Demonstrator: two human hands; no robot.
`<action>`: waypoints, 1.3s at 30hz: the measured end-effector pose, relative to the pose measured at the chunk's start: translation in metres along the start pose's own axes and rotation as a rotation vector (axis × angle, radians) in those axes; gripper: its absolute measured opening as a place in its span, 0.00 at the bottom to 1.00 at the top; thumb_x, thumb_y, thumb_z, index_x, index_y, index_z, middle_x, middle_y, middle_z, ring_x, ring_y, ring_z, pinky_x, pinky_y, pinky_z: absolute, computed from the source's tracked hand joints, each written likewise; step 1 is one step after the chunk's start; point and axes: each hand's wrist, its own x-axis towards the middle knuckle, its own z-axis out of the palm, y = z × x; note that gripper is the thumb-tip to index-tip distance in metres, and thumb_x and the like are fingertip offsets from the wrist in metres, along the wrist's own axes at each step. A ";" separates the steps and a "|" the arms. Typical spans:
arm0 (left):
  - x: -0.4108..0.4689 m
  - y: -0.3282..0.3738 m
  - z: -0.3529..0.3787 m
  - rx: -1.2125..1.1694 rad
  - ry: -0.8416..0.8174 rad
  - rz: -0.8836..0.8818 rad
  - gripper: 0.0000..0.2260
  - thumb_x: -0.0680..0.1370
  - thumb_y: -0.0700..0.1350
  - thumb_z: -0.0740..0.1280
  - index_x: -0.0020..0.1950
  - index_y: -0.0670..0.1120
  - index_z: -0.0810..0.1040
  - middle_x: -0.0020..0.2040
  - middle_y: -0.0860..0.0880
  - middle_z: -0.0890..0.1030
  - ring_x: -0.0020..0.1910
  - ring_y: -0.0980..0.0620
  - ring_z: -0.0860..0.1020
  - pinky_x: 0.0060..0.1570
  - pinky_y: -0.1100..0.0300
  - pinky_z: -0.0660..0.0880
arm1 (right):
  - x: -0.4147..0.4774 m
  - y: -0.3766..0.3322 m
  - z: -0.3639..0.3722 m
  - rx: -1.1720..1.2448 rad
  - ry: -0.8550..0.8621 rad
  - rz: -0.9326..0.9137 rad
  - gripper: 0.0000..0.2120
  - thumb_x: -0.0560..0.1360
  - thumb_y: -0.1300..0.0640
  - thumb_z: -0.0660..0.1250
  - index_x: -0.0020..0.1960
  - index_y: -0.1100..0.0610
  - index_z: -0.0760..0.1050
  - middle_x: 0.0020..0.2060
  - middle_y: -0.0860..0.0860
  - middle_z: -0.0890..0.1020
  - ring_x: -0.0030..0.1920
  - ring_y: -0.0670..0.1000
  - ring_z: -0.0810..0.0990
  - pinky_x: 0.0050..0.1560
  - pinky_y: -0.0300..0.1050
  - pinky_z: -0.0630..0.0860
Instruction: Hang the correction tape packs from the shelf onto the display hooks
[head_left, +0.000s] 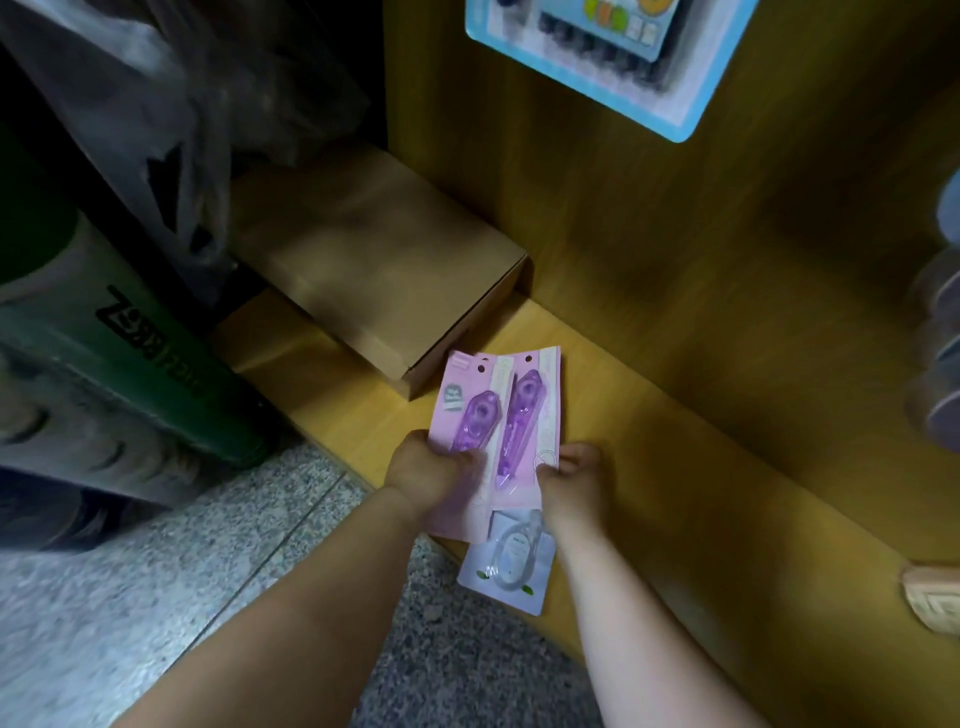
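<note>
As fingers (464, 458) curl, left hand (422, 474), right hand (575, 484) grip packs (523, 415)

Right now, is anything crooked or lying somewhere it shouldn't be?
Yes: a white correction tape pack lies tilted at the shelf edge, one corner seeming to poke out over the floor, partly under the two pink packs that the left hand and right hand hold. It could slip off.

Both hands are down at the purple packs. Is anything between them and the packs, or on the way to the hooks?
Nothing between: the left hand grips the left pack, the right hand the right pack. No hooks are in view, so that path cannot be judged; a blue blister card hangs on the panel above.
</note>
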 end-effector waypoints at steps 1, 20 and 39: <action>-0.001 0.001 0.002 -0.020 -0.017 -0.010 0.16 0.73 0.38 0.67 0.59 0.33 0.74 0.57 0.34 0.78 0.55 0.39 0.77 0.44 0.54 0.70 | 0.001 0.002 0.000 0.009 -0.007 -0.002 0.14 0.73 0.74 0.57 0.56 0.65 0.69 0.56 0.66 0.78 0.48 0.56 0.77 0.29 0.26 0.68; -0.015 0.008 0.005 -0.225 -0.187 -0.050 0.13 0.74 0.40 0.68 0.55 0.42 0.68 0.48 0.46 0.74 0.42 0.50 0.74 0.43 0.58 0.72 | -0.013 0.001 -0.030 0.495 -0.182 0.299 0.19 0.76 0.73 0.54 0.65 0.63 0.68 0.60 0.63 0.76 0.40 0.53 0.74 0.38 0.42 0.70; -0.113 0.027 -0.013 -0.404 -0.459 0.111 0.30 0.63 0.40 0.76 0.63 0.38 0.71 0.46 0.45 0.82 0.36 0.52 0.82 0.34 0.59 0.80 | -0.116 -0.036 -0.090 0.399 -0.423 0.102 0.16 0.75 0.72 0.55 0.49 0.53 0.73 0.37 0.50 0.80 0.32 0.47 0.78 0.35 0.39 0.74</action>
